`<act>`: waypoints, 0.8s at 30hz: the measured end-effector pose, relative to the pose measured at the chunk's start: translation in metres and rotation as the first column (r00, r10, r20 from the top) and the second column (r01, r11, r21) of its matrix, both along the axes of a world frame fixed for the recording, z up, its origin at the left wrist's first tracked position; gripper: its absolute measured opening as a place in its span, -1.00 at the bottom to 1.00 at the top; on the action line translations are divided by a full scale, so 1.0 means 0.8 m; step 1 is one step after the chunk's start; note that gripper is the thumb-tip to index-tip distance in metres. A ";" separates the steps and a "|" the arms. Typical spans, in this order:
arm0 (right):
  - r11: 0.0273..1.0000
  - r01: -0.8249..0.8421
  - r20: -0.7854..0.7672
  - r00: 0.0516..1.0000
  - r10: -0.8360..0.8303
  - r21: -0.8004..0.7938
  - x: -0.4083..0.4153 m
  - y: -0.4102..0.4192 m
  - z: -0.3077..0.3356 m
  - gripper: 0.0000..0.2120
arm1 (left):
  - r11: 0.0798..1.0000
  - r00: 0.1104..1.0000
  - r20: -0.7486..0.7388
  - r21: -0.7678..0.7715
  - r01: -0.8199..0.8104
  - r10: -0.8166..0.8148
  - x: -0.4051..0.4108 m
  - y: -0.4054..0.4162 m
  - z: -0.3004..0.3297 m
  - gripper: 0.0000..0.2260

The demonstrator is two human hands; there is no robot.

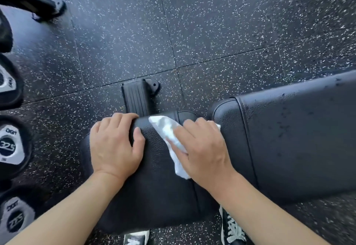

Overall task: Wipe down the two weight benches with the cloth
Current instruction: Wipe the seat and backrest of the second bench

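Note:
A black padded weight bench lies below me. Its seat pad (154, 192) is in the lower middle and its long back pad (300, 135) runs to the right. My left hand (115, 144) grips the seat pad's far left edge, fingers curled over it. My right hand (202, 148) presses a white cloth (165, 129) flat onto the seat pad near the gap between the two pads. Part of the cloth is hidden under my palm. Only one bench is in view.
The bench's black foot with a wheel (138, 98) sticks out onto the speckled rubber floor (192, 32). Several dumbbell ends (11, 146) line the left edge. A machine leg (38, 3) is at the top left. My shoes (233, 229) stand beneath the bench.

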State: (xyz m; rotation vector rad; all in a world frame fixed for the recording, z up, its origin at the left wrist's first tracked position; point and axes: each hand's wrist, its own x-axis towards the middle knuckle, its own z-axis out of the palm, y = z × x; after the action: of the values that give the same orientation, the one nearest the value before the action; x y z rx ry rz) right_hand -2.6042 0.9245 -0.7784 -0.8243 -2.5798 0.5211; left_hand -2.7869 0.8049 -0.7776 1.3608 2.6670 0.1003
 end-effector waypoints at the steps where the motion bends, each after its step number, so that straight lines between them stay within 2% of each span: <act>1: 1.000 0.003 -0.016 1.000 -0.003 0.006 0.000 -0.006 -0.004 -0.82 | 1.000 1.000 -0.004 0.001 0.003 -0.003 -0.001 -0.001 -0.002 -0.63; 5: 0.993 0.116 -0.006 0.993 -0.116 0.005 -0.039 -0.001 -0.008 -0.83 | 1.000 1.000 0.000 -0.001 0.016 -0.016 -0.003 -0.002 -0.005 -0.65; 11: 0.922 0.365 0.091 0.930 -0.356 -0.130 -0.110 0.042 -0.002 -0.85 | 1.000 0.999 0.035 -0.018 0.000 0.001 -0.001 0.001 -0.001 -0.66; 15: 0.885 0.440 0.163 0.895 -0.416 -0.156 -0.125 0.053 -0.003 -0.80 | 0.999 0.999 0.042 -0.034 0.009 -0.008 -0.002 0.001 0.001 -0.61; 20: 0.883 0.469 0.015 0.883 -0.469 -0.031 -0.076 -0.004 0.007 -0.87 | 0.999 0.999 0.039 -0.021 0.034 -0.033 -0.002 0.000 0.002 -0.52; 22: 0.845 0.534 -0.061 0.844 -0.532 0.018 -0.040 -0.052 0.006 -0.88 | 0.999 0.998 0.035 -0.034 0.043 -0.042 -0.002 0.000 0.001 -0.52; 24: 0.811 0.584 -0.070 0.811 -0.581 0.035 0.002 -0.108 -0.002 -0.87 | 0.998 0.998 0.033 -0.025 0.049 -0.048 -0.002 -0.001 0.000 -0.53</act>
State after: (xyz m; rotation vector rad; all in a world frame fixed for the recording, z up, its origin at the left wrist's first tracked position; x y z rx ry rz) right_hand -2.6027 0.8384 -0.7799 -1.4797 -2.1089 0.2730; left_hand -2.7888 0.8039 -0.7775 1.4030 2.5984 0.0816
